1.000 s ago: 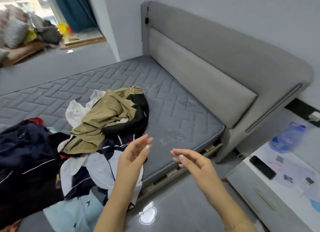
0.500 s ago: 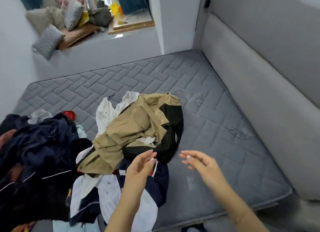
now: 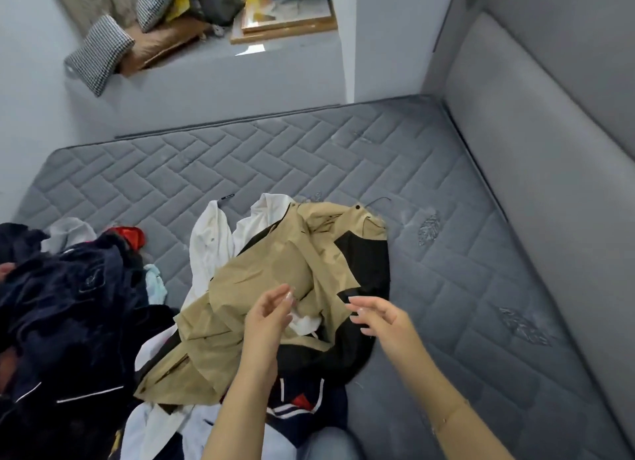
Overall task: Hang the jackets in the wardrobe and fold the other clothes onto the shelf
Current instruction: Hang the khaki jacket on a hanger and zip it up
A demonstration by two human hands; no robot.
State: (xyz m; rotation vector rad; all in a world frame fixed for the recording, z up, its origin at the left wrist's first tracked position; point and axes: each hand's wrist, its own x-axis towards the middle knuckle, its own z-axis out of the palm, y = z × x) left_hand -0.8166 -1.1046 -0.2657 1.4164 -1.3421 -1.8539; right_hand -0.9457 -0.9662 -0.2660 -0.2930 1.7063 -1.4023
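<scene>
A tan and black jacket (image 3: pixel 275 274) lies crumpled on top of a clothes pile on the grey mattress (image 3: pixel 446 287). A thin black hanger hook (image 3: pixel 378 201) sticks out at its collar. A white garment (image 3: pixel 209 243) lies under it to the left. A dark navy garment with white piping (image 3: pixel 68 322) is heaped at the left. A navy and white piece with red trim (image 3: pixel 302 404) lies under the jacket near me. My left hand (image 3: pixel 269 317) and my right hand (image 3: pixel 378 317) hover just above the jacket, both open and empty, fingers apart.
The padded grey headboard (image 3: pixel 549 150) runs along the right side. Beyond the mattress a window ledge (image 3: pixel 206 57) holds checked cushions (image 3: pixel 99 53), bags and a framed board. A small red item (image 3: pixel 127 236) and a pale blue cloth (image 3: pixel 154 284) lie by the navy heap.
My view has swung left and closer over the bed, leaving the bedside cabinet behind. Both hands have moved forward from beside the pile to just over the tan jacket.
</scene>
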